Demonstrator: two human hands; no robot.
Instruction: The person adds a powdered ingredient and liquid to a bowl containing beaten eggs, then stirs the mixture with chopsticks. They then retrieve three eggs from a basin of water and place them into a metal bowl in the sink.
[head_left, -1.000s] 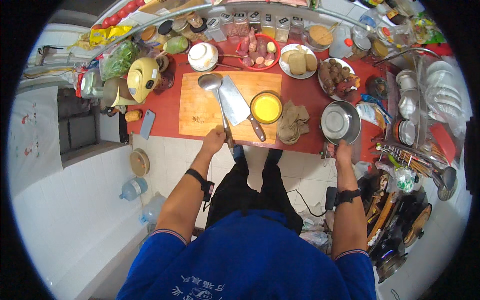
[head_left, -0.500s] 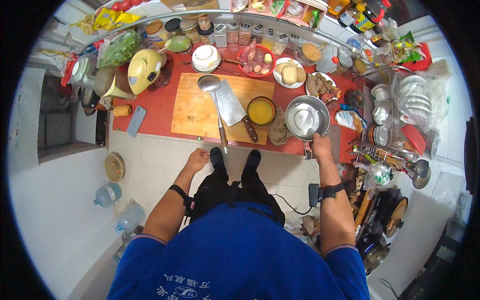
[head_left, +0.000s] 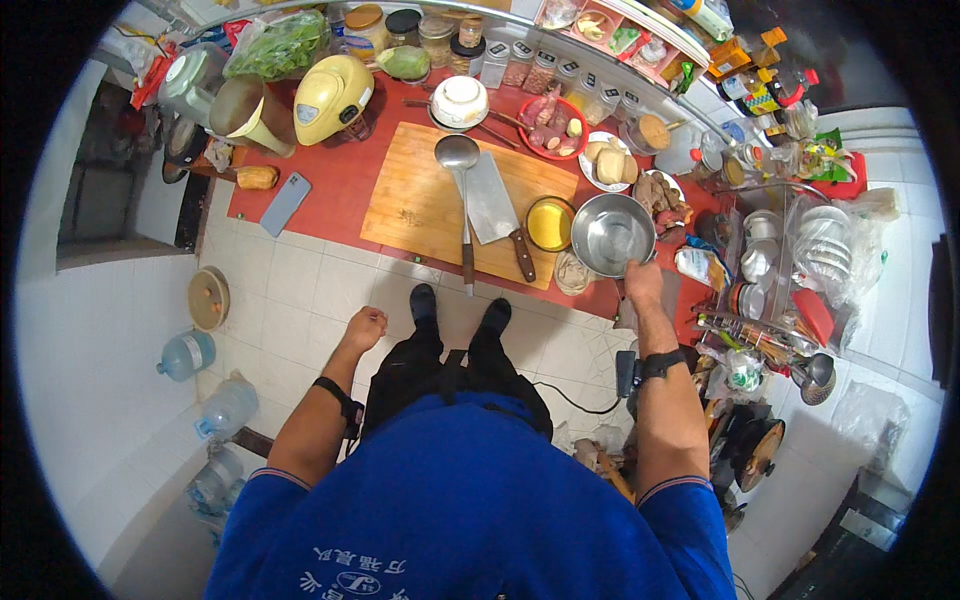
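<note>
My right hand (head_left: 643,284) grips the near right edge of a round steel pot (head_left: 612,236). The pot is tilted slightly at the right side of the red tabletop, close beside a dark-rimmed bowl of yellow liquid (head_left: 550,222). Part of a crumpled, pale cloth-like bundle (head_left: 572,274) shows below its left edge. My left hand (head_left: 366,328) hangs off the table's front edge, its fingers curled and nothing visible in them. On the wooden cutting board (head_left: 405,195) lie a long-handled ladle (head_left: 458,154) and a cleaver (head_left: 490,200), side by side.
A red basin of meat (head_left: 548,130), a plate of peeled potatoes (head_left: 608,165) and a plate of knobbly roots (head_left: 655,195) stand behind the pot. A phone (head_left: 287,204) lies at the left front. On the right, a dish rack (head_left: 785,240) crowds the space.
My view has turned and shifted. Still in my right hand, the pot has come left over the table, closer to the bowl of yellow liquid. My left hand has drawn a little to the left.
</note>
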